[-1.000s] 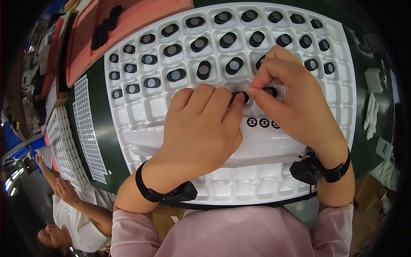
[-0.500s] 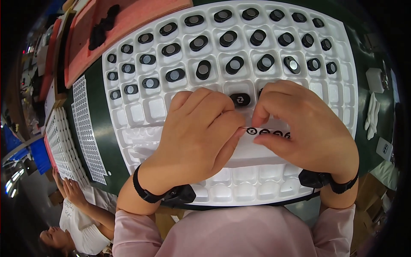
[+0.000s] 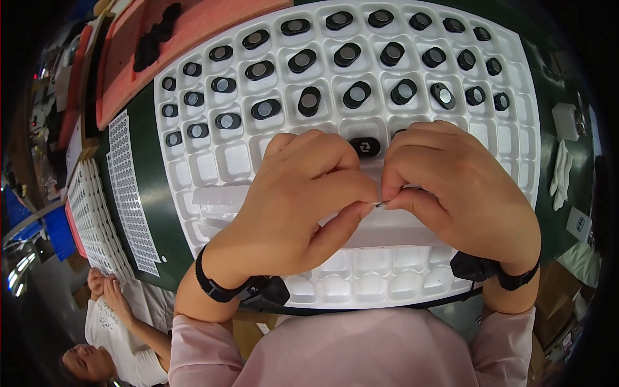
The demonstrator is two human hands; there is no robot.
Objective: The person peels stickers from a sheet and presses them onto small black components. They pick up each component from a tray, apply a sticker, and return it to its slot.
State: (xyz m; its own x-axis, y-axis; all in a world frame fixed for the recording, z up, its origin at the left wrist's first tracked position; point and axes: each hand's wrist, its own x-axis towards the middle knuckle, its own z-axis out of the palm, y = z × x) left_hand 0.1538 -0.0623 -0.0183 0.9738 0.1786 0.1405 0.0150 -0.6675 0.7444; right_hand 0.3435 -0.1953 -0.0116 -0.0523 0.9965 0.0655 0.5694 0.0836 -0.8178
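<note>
Both hands meet over a white compartment tray [image 3: 400,284]. My left hand [image 3: 303,200] is closed, thumb and forefinger pinching the end of a narrow sticker strip [image 3: 380,204]. Against it, my right hand [image 3: 458,187] pinches the same spot with thumb and forefinger. Only a small light and dark bit of the strip shows between the fingertips; the rest is hidden. Just beyond my hands lies a black oval piece [image 3: 365,148] with a round white mark on top. Another dark piece [image 3: 400,133] is mostly covered by my right hand. A pale band [image 3: 393,237] crosses the tray beneath my hands.
Several black oval pieces with grey discs [image 3: 347,54] fill the tray's far rows. Sticker sheets [image 3: 132,193] and stacked white trays [image 3: 97,219] are at left. A co-worker [image 3: 122,322] is at lower left. White gloves [image 3: 561,174] lie at right.
My right thumb and forefinger have closed together near my left fingertips. The strip's row of round marks, visible before, is now hidden. The tray has shifted slightly in view.
</note>
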